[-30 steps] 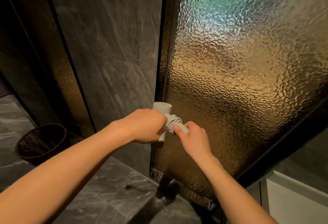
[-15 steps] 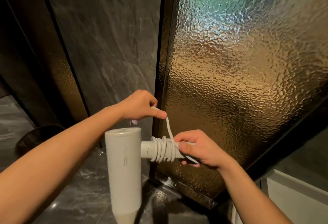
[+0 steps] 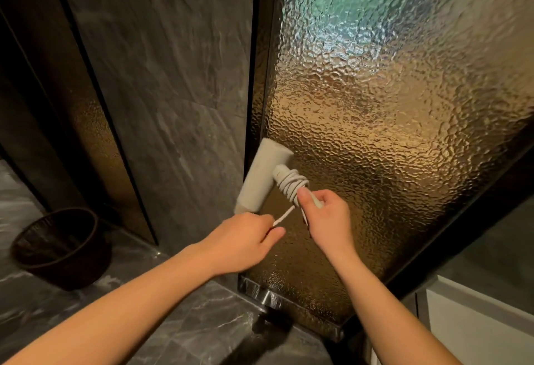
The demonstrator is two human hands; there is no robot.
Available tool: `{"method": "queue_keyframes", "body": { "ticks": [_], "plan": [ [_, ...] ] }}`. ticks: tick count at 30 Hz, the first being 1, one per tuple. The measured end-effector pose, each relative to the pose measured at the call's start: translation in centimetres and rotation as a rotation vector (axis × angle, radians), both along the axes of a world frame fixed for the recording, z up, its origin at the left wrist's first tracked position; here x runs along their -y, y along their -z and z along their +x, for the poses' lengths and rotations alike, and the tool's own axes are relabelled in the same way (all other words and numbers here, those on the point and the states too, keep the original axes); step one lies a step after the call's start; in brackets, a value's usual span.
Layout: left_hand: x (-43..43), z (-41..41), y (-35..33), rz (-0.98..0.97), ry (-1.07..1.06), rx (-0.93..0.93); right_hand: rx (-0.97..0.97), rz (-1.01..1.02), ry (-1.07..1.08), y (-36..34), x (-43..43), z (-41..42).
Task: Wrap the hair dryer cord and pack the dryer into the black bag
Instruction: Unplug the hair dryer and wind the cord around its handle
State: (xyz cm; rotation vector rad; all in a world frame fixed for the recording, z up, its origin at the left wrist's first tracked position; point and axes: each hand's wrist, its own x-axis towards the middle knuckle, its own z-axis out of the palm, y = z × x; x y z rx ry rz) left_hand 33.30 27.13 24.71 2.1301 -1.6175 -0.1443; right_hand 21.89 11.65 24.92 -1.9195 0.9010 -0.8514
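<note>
A white hair dryer [image 3: 264, 174] is held up in front of the textured glass, barrel tilted, handle pointing toward me. Several turns of white cord [image 3: 291, 185] are coiled around the handle. My right hand [image 3: 326, 220] grips the end of the handle, thumb pressed on the coil. My left hand [image 3: 242, 240] sits just below and left of the dryer and pinches the loose cord end, which runs taut up to the coil. No black bag is in view.
A tall amber textured glass panel [image 3: 390, 133] stands right behind the dryer, beside a grey stone wall [image 3: 173, 75]. A dark woven basket [image 3: 57, 246] sits on the marble floor at left. A white cabinet edge [image 3: 476, 321] shows at lower right.
The dryer has swung from hanging barrel-down close to me to tilted farther away. My left hand dropped from above the handle to below it, carrying the cord end around the coil.
</note>
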Motion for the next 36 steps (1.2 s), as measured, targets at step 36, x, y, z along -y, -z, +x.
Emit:
{"method": "queue_keyframes", "body": {
  "ticks": [36],
  "plan": [
    [1.7,-0.5,2.0,0.155,0.114,-0.207,0.362,0.548,-0.194,3.9,0.5,-2.3]
  ]
}}
